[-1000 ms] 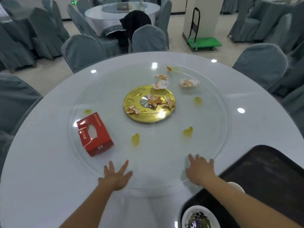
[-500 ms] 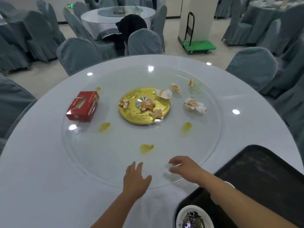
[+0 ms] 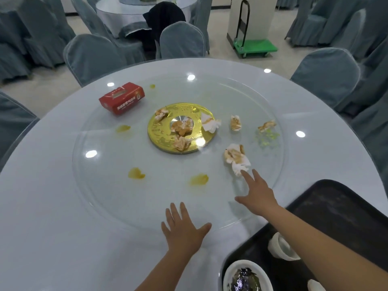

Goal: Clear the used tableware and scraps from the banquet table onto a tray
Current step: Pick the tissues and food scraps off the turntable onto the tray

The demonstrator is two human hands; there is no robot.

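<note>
Reaching over the glass turntable [image 3: 105, 185], our right hand [image 3: 257, 196] has its fingers straight and spread, grasping nothing. The index fingertip is at the near edge of a crumpled, sauce-stained napkin [image 3: 235, 157]; we cannot tell whether it touches. Our left hand [image 3: 182, 229] lies flat, fingers splayed, on the turntable's near rim. More soiled napkins sit on the gold centre disc [image 3: 155, 131]. The black tray [image 3: 336, 217] at the near right carries a bowl [image 3: 227, 275] of dark scraps.
</note>
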